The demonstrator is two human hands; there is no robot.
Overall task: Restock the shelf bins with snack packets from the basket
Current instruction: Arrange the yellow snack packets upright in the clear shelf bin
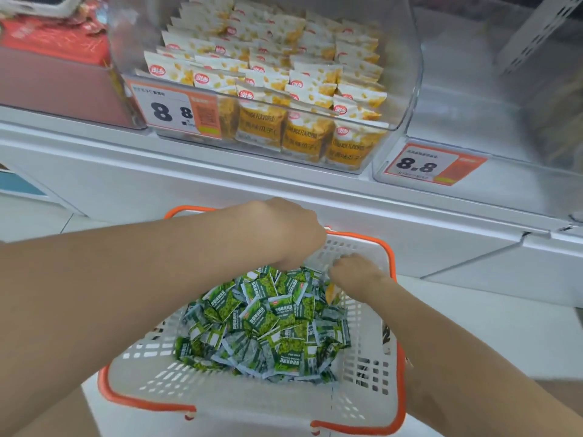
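fingers, left hand (293, 234): pointing down into the green packets (262, 323) by the basket's far edge, hiding behind the back of the hand; not showing how far open, nor whether holding anything.
fingers, right hand (356, 272): digging into the same heap at the basket's far right corner, tips lying buried under packets; cannot tell whether gripping any.
arms: reaching in from both sides, left forearm crossing the basket's left edge, right forearm crossing its right edge.
green packets: lying heaped in the basket, piling highest toward the far edge, touching both hands.
basket (220, 392): showing white slotted walls and an orange rim, sitting below the shelf's front edge.
shelf (220, 171): carrying clear bins side by side along its front edge.
middle bin (410, 89): standing above the basket, holding yellow packets (284, 74) in upright rows, wearing a price tag (176, 111) at its front left corner.
right bin (504, 190): sitting just beside the middle bin, showing a second price tag (432, 164) at its front left corner.
left bin (63, 83): sitting just beside the middle bin's other side, holding red packs (53, 42).
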